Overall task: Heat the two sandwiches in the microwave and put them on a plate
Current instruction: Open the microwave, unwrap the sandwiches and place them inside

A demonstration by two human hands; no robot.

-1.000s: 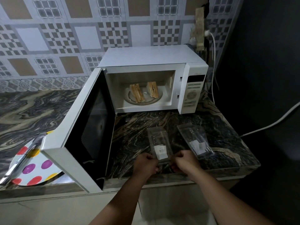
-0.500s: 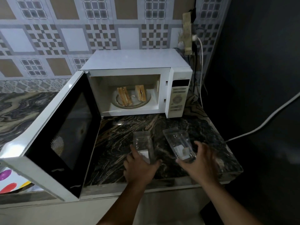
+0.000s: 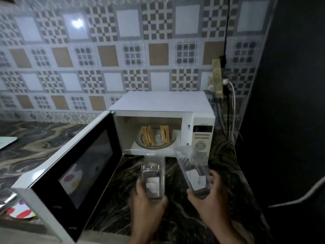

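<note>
The 2 sandwiches (image 3: 155,135) stand on edge on the turntable (image 3: 172,140) inside the white microwave (image 3: 163,106), its door (image 3: 82,166) swung wide open to the left. In front, above the dark marbled counter (image 3: 175,217), the left hand (image 3: 147,205) grips 1 clear plastic sandwich pack (image 3: 153,175), thumb and fingers curled round its near end. The right hand (image 3: 211,196) grips a 2nd clear pack (image 3: 191,168), tilted w/ its far end up. A spotted plate (image 3: 21,211) shows bottom left, partly hidden by the door.

Dim, soft with motion blur; glare spot on tiled wall (image 3: 77,23); right side black; edges bowed.
</note>
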